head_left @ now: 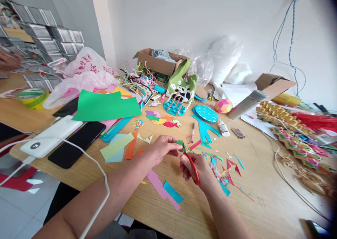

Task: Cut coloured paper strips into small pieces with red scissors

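Green scrap [180, 143]: a small jagged piece of green paper, held just above the table near its front edge, between the two hands, with the scissor blades at its right side.
Table [263, 186]: pale wood, crowded with coloured paper, boxes and bags toward the wall; bare wood shows mostly at the near right.
Green sheet [105, 105]: large and flat on a stack of other coloured sheets, well to the left of the hands.
Power bank [50, 135]: white, at the left front beside a black phone [76, 144]; a white cable [88, 156] loops from that corner over the left forearm.
Left hand [163, 148]: closed in a pinch, thumb and fingertips gripping the green scrap by its left side.
Right hand [197, 170]: closed around the scissors, fingers through the red loops.
Scissors [191, 163]: red-handled, blades pointing up and left into the scrap; how far the blades are parted is too small to tell.
Offcuts [223, 172]: red, green and blue slivers strewn on the table just right of the right hand.
Step in hand: by my reading, a small shape is being trimmed out of the scrap, mid-cut.
Next move calls for: short, controlled snips, the left hand turning the scrap to feed its outline into the blades, and fingertips kept clear, since the pinch sits close to the cutting edge.
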{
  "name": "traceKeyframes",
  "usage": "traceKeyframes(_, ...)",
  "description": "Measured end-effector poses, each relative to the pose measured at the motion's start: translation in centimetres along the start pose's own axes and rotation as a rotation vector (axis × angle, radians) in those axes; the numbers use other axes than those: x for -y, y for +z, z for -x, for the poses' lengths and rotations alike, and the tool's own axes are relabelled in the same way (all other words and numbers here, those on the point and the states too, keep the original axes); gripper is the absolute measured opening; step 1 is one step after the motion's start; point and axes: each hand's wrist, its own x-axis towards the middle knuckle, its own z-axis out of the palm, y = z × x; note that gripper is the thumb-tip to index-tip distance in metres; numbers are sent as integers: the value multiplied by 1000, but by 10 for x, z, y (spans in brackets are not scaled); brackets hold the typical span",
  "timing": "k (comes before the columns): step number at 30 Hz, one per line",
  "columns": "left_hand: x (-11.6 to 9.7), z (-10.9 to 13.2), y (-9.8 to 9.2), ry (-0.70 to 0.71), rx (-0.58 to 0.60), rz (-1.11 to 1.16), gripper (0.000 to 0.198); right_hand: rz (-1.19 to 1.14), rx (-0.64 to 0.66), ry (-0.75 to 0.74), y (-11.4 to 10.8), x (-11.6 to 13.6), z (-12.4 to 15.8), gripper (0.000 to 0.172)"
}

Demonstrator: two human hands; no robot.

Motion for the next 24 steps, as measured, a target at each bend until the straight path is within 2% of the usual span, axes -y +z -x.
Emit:
traceKeyframes(10,-3,2,2,-29,-11,4,21,6,-2,-3,1,3,1,40)
traceKeyframes(15,-4,2,2,-30,49,-6,24,-8,-1,19,1,4,0,40)
traceKeyframes(24,-3,2,1,-30,39,3,23,-8,-15,16,1,5,1,39)
